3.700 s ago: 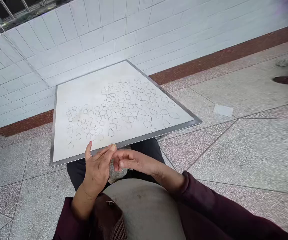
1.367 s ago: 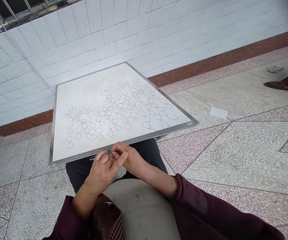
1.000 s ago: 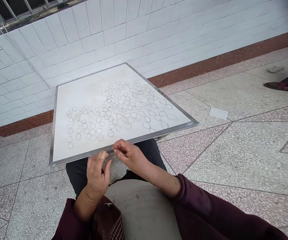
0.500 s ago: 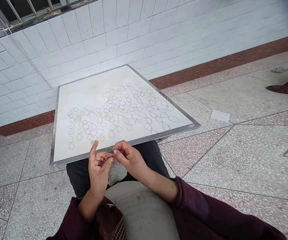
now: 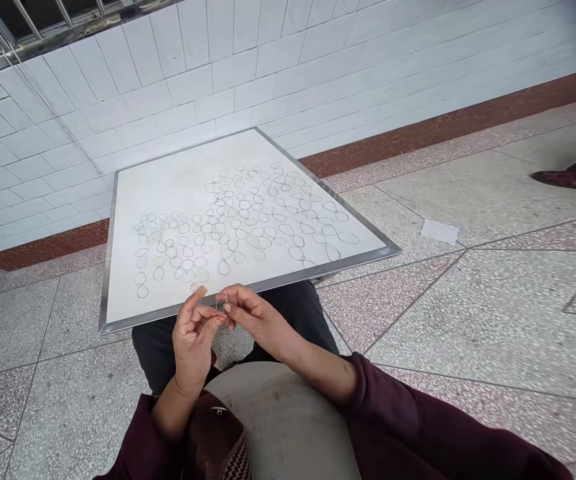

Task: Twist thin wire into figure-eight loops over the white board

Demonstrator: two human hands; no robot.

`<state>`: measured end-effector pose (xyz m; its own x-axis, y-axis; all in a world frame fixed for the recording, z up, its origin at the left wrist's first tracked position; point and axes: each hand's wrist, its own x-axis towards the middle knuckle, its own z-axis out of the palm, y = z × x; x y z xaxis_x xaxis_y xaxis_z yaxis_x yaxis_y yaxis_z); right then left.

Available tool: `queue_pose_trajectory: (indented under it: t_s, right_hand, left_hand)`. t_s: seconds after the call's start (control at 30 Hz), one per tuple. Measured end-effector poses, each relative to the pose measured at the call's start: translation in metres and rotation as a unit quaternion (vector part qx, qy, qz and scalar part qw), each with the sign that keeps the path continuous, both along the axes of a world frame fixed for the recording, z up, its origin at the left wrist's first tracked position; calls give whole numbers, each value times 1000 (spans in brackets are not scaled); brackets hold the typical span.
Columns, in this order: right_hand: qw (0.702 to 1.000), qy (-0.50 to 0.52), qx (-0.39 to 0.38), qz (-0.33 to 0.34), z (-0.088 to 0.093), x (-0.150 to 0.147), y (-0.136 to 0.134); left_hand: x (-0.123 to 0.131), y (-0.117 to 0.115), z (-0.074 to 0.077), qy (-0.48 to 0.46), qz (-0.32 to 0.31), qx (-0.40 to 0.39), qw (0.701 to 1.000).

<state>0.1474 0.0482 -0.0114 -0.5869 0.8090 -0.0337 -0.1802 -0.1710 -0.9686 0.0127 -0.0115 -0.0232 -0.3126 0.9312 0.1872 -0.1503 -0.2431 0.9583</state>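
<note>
A white board with a metal rim (image 5: 109,267) rests on my lap and carries several thin wire loops (image 5: 238,223) shaped like figure-eights. At the board's near edge my left hand (image 5: 193,337) and my right hand (image 5: 253,317) meet, fingertips pinched together on a small piece of thin wire (image 5: 221,303). My left index finger wears a tan bandage at its tip. Both sleeves are dark maroon.
A white tiled wall (image 5: 218,73) with a brown skirting stands behind the board. Speckled stone floor lies all round, with a white scrap of paper (image 5: 441,231) to the right. Another person's shoe (image 5: 563,179) shows at the far right edge.
My hands came together from loosely apart and now pinch the thin wire between the fingertips. The left index finger, raised half a second ago, has bent down toward the wire.
</note>
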Motion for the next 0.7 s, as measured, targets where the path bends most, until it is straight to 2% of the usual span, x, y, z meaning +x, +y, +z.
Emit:
queue_pose_trajectory:
  t_s: [0.1, 0.33, 0.6, 0.7]
  right_hand:
    - [1000, 2, 3, 5, -4, 0, 0]
    - [999, -7, -47, 9, -5, -3, -2]
    - [997, -54, 17, -51, -13, -4, -1]
    - [995, -74, 49, -49, -14, -3, 1]
  left_hand:
    - [0, -2, 2, -1, -3, -18, 1000]
    - [-1, -6, 5, -41, 8, -72, 997]
    - [-5, -2, 1, -60, 11, -105, 993]
    - [-8, -2, 1, -62, -2, -112, 992]
